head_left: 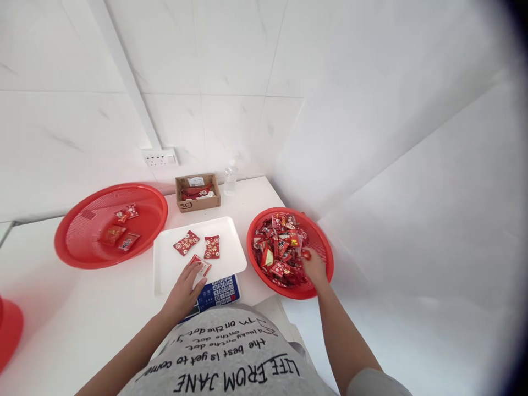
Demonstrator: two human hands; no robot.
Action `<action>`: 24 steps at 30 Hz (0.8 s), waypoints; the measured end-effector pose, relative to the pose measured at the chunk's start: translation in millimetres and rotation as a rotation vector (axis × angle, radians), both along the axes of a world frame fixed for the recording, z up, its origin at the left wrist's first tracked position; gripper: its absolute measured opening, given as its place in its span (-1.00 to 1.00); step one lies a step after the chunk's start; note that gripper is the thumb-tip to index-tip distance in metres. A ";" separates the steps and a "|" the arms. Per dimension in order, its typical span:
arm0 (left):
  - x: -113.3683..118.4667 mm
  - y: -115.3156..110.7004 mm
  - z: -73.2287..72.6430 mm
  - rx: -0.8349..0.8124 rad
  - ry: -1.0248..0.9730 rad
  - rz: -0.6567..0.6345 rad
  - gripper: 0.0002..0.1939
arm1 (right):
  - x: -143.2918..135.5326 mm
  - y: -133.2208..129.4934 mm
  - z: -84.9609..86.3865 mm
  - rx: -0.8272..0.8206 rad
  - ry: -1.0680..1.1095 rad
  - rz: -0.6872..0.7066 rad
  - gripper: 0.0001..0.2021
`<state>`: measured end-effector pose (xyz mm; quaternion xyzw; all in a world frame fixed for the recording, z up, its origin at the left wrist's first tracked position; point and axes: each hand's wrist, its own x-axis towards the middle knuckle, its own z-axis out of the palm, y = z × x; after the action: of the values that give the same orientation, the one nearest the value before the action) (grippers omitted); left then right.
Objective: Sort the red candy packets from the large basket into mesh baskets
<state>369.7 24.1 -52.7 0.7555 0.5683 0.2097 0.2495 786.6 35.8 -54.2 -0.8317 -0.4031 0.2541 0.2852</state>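
Note:
On the white tray (169, 275) lie several small red wrapped snack packets, among them one packet (212, 247) near the right side and another packet (186, 243) left of it. My left hand (185, 290) reaches over the tray's front edge, thumb apart, fingertips resting on a red and white packet (203, 266). Inside the right red basket (324, 258), a heap of red packets (280, 250) fills the middle. My right hand (315, 267) is at the heap's right side, its fingers closed on a shiny red packet (306, 253).
A blue-keypad scale (220, 291) sits under the tray. Another red basket (152, 212) with several packets stands left. Behind are a cardboard box (202, 203) and a clear bottle (230, 177). Part of a red basin (10, 330) shows far left. A wall (371, 181) borders the right.

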 end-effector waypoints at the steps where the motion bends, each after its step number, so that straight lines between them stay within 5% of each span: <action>1: -1.1 -0.6 0.1 0.000 0.005 0.000 -0.57 | -2.8 2.8 5.5 0.075 0.019 -0.057 -0.64; 4: -4.7 -2.8 -2.6 0.000 0.023 -0.008 -0.56 | -28.5 14.8 27.0 0.242 0.298 -0.064 -0.55; 8: -7.0 -5.1 -7.9 0.005 0.077 -0.029 -0.51 | -104.0 29.8 51.1 0.050 0.618 0.324 -0.52; 12: -8.3 -6.1 -8.5 0.009 0.113 -0.059 -0.50 | -188.3 40.7 53.8 -0.126 0.674 0.618 -0.51; 15: -11.9 -7.8 -8.1 0.019 0.113 -0.040 -0.52 | -227.9 49.7 50.3 -0.075 0.696 0.760 -0.41; 18: -18.0 -10.9 -10.7 0.032 0.110 0.000 -0.54 | -239.8 56.4 46.0 -0.069 0.595 0.765 -0.36; 24: -27.2 -17.5 -19.2 0.047 0.129 0.044 -0.54 | -225.0 52.1 32.6 -0.144 0.495 0.625 -0.56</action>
<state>342.4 6.7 -71.9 0.7604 0.5946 0.1795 0.1900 561.6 88.0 -21.6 -0.6006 -0.5367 0.5488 0.2237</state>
